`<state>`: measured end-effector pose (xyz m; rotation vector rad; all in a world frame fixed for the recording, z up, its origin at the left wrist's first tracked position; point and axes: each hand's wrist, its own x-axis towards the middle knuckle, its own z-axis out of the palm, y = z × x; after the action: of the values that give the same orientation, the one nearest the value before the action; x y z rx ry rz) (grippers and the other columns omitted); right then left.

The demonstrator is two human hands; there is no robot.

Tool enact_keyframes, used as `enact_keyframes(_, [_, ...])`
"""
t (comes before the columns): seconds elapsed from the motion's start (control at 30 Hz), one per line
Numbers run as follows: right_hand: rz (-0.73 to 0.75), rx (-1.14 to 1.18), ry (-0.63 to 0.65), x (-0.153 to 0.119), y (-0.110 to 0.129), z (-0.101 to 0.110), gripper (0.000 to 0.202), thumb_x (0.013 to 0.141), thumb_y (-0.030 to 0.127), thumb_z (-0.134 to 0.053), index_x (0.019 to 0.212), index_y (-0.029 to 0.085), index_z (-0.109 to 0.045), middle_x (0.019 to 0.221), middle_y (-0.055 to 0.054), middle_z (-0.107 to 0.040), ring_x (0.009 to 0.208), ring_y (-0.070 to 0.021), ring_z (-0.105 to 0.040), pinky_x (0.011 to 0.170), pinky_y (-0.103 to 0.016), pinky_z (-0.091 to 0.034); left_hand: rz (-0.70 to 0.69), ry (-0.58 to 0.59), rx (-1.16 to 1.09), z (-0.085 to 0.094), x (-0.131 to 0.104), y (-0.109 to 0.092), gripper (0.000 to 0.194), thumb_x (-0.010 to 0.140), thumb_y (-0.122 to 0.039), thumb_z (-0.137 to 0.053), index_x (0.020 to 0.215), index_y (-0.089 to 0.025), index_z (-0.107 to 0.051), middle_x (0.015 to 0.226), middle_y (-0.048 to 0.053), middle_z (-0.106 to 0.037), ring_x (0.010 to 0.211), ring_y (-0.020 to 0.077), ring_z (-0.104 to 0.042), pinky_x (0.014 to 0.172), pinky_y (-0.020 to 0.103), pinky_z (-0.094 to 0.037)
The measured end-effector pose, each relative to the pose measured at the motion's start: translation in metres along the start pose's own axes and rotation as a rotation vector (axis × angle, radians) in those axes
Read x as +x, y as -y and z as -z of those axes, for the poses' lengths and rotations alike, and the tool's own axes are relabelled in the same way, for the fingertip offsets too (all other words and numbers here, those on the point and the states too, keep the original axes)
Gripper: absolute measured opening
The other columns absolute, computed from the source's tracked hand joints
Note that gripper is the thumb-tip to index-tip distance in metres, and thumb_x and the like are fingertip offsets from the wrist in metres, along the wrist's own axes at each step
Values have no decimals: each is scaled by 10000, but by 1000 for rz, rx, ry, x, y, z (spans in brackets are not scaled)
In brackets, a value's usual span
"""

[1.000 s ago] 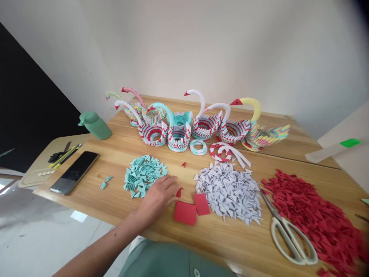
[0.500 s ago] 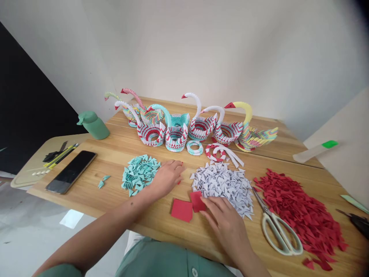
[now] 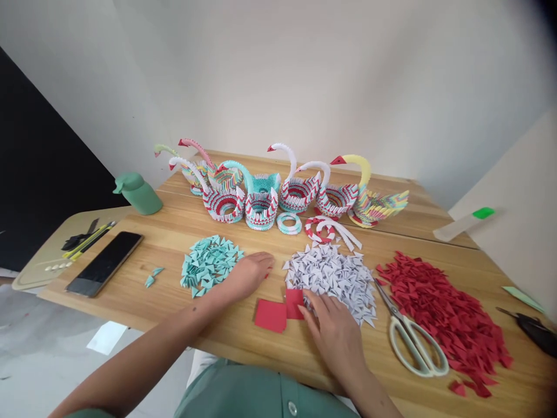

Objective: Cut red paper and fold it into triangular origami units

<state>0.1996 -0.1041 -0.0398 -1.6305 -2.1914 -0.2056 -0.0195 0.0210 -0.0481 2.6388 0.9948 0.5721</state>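
With thumb and fingers, my right hand (image 3: 335, 328) pinches the right edge of a small red paper sheet (image 3: 294, 304) just over the table. To its left lies a stack of red paper squares (image 3: 270, 315). My left hand (image 3: 252, 273) is closed low over the table, between the pile of folded teal paper triangles (image 3: 208, 264) and the pile of white paper triangles (image 3: 333, 278). A sliver of red shows by its fingertips; the rest is hidden under the hand.
Several folded-paper swans (image 3: 261, 203) stand along the back with paper rings (image 3: 289, 223) before them. Scissors (image 3: 415, 339) lie beside a red triangle pile (image 3: 444, 313) on the right. A phone (image 3: 104, 264) and a green thermos (image 3: 138, 193) are on the left.
The view has shifted slightly. The red sheet in my right hand has turned more upright. My left hand stays by the teal pile, its fingers drawn closer together.
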Motion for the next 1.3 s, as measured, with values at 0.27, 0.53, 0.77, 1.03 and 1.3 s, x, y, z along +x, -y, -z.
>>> enact_keyframes(0.27, [-28, -7, 38, 4, 10, -10, 301, 961, 321, -482, 1175, 152, -609, 831, -80, -678, 764, -255, -598, 681, -356, -393, -113, -23, -24, 2, -17, -7, 217, 912, -199, -514, 1064, -159, -665, 1134, 114, -667, 1087, 225, -589, 943, 380, -483])
enact_keyframes(0.53, [-215, 213, -98, 4, 2, -2, 285, 967, 391, -451, 1072, 204, -638, 755, -36, -700, 645, -203, -614, 679, -336, -414, -87, -80, -26, -4, -8, -3, 209, 908, -170, -509, 999, -174, -698, 1093, 118, -672, 1033, 227, -591, 898, 390, -493])
enact_keyframes(0.77, [-102, 454, 105, 24, 5, 41, 233, 965, 309, -474, 818, 231, -637, 756, -10, -693, 712, -188, -624, 675, -308, -434, 18, -302, -183, 30, -17, -13, 217, 914, -187, -527, 1075, -160, -670, 1190, 140, -661, 1108, 239, -601, 949, 425, -480])
enact_keyframes(1.03, [120, 324, 316, 40, 33, 5, 82, 879, 167, -629, 896, 217, -692, 836, -22, -689, 800, -200, -634, 722, -324, -457, -1, -223, -334, 31, -37, -33, 251, 939, -226, -498, 1127, -190, -660, 1095, 95, -715, 1062, 213, -634, 920, 392, -508])
enact_keyframes(1.3, [252, 260, 240, 28, 24, 11, 589, 776, 380, -751, 1276, 164, -527, 1183, -127, -646, 1055, -293, -567, 877, -438, -451, 35, 10, -271, 29, -68, -50, 611, 775, -431, -709, 1309, -211, -510, 1268, 130, -617, 1178, 276, -548, 1011, 444, -427])
